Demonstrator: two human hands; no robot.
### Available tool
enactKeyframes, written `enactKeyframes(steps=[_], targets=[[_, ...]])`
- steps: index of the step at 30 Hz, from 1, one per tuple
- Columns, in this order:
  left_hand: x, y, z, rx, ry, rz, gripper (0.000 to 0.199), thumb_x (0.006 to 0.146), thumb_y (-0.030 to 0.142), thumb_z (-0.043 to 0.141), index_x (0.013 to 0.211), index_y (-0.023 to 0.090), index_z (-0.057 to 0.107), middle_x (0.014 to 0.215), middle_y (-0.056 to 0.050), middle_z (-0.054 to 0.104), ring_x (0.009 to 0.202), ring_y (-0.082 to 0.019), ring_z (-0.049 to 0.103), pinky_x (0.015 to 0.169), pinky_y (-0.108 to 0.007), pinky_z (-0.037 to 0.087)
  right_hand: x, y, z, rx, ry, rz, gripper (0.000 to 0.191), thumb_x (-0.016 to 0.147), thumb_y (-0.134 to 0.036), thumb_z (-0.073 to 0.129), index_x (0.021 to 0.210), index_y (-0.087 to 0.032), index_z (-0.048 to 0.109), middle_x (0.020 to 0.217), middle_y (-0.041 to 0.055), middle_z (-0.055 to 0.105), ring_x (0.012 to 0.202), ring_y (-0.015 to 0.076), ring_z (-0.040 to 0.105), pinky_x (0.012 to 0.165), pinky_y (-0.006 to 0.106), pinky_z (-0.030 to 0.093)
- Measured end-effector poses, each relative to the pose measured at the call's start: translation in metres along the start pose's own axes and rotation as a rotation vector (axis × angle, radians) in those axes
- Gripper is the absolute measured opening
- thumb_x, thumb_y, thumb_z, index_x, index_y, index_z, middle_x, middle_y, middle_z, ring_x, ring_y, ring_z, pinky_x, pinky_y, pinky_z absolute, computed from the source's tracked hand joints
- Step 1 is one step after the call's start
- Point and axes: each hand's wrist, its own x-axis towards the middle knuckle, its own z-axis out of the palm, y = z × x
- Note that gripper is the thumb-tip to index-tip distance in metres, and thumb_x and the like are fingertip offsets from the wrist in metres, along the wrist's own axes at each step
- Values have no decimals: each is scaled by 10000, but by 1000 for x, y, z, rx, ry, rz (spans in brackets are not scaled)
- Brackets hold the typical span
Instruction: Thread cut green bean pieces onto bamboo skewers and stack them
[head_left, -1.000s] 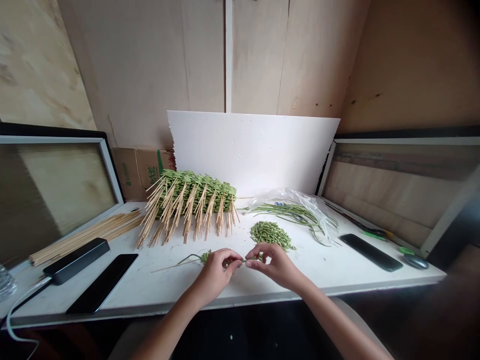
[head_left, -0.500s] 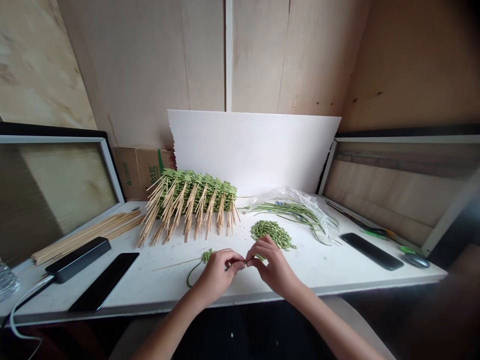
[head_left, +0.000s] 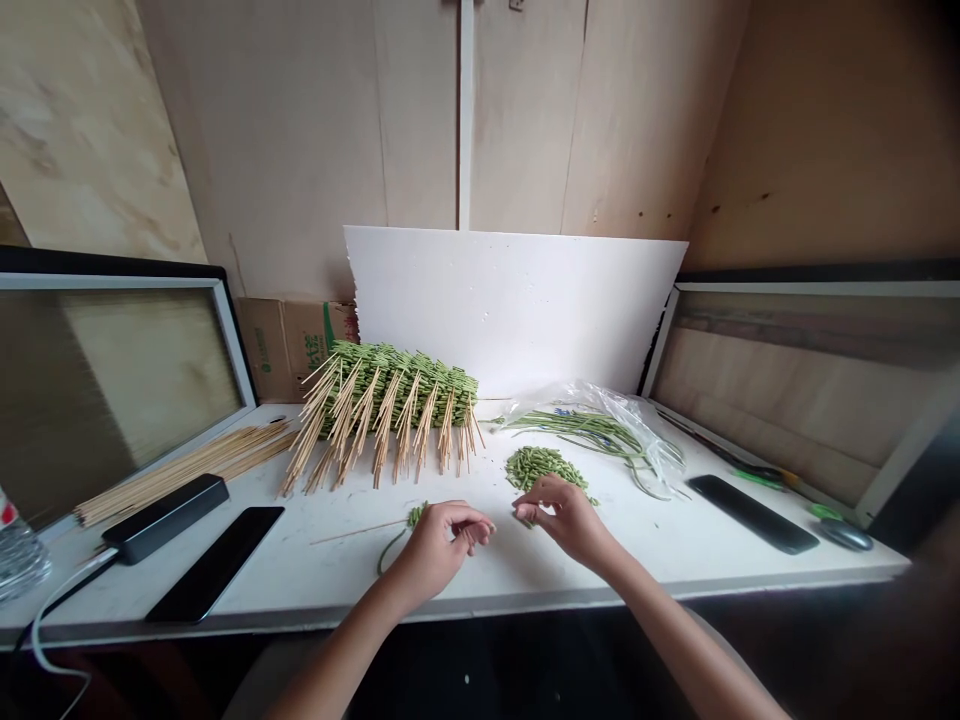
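My left hand (head_left: 442, 540) is curled above the front of the table, its fingers round a long green garlic scape (head_left: 384, 553) whose loose part bends out to the left below the wrist. My right hand (head_left: 559, 515) is a short gap away, thumb and fingertips pinched; whatever is between them is too small to make out. Just behind it lies a heap of short cut scape pieces (head_left: 544, 464). Left of my left hand rests a thin bamboo skewer (head_left: 356, 532) with green pieces (head_left: 415, 514) at its end, partly hidden by the hand.
Stacked skewers of green pieces (head_left: 405, 385) stand at the back left, near bare skewers (head_left: 187, 470). Long scapes (head_left: 577, 428) lie in a clear plastic bag (head_left: 630, 415). Phones (head_left: 217, 565) (head_left: 752, 512), a black box (head_left: 163, 517), a mouse (head_left: 846, 533) and a bottle (head_left: 21, 550) edge the table.
My hands, which met at the fingertips, have come apart. The right one has drawn off to the right, while the left stays almost in place. The view has shifted slightly.
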Motion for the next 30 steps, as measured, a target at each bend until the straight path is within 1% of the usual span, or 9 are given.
enactKeyframes(steps=[2,6,10,15,20,24,27,28,30], targets=[[0,-2,0,24,17,-12,293,960,396,632,922,168,811,833,-83,753,673,-171,652,653,-287,545,1,10,-2,-136,29,26,332,962,-488,622,861,-238,818,850,103,742,854,281,641,778,414,510],[0,-3,0,73,14,-19,292,956,416,640,926,177,806,842,-76,766,673,-172,654,656,-284,538,1,23,3,-201,33,94,213,933,-346,646,893,-230,820,884,101,777,807,277,681,752,414,535],[0,-2,0,87,25,-19,292,947,425,649,927,180,807,831,-71,767,675,-175,655,676,-289,542,-1,25,8,-245,91,148,168,875,-335,694,866,-221,816,875,95,787,818,282,689,756,405,538],[1,-3,1,105,28,-20,243,937,387,667,918,191,810,806,-54,762,668,-170,648,685,-285,521,-3,27,8,-300,-17,76,126,856,-316,710,848,-242,811,845,65,772,893,288,641,814,400,503],[0,-4,1,128,24,-27,213,932,365,677,920,203,815,818,-44,764,689,-171,649,698,-285,509,-3,27,7,-315,-25,57,103,851,-301,724,859,-237,804,834,57,752,901,280,617,830,389,485],[-1,-3,1,147,14,-38,206,932,367,680,929,213,817,841,-46,765,739,-184,661,727,-296,509,-2,19,7,-283,6,43,198,912,-370,681,835,-230,797,810,62,746,843,262,616,833,392,480],[-1,-6,2,134,11,-55,167,902,347,726,976,222,809,898,-50,762,808,-195,668,760,-304,512,-2,3,8,-168,23,41,301,967,-449,619,857,-225,789,848,65,761,821,241,637,784,363,485],[-1,-8,3,107,19,-64,206,881,326,752,1054,223,791,901,-47,757,818,-195,669,772,-307,516,-2,-5,8,-103,6,45,326,975,-478,606,882,-224,788,876,66,769,822,234,651,749,345,486],[0,-12,6,36,44,-70,447,840,280,797,1270,218,690,857,-27,741,803,-189,672,791,-312,524,-5,-21,9,42,-86,43,358,976,-525,599,935,-225,790,932,65,784,823,220,679,680,307,482]])
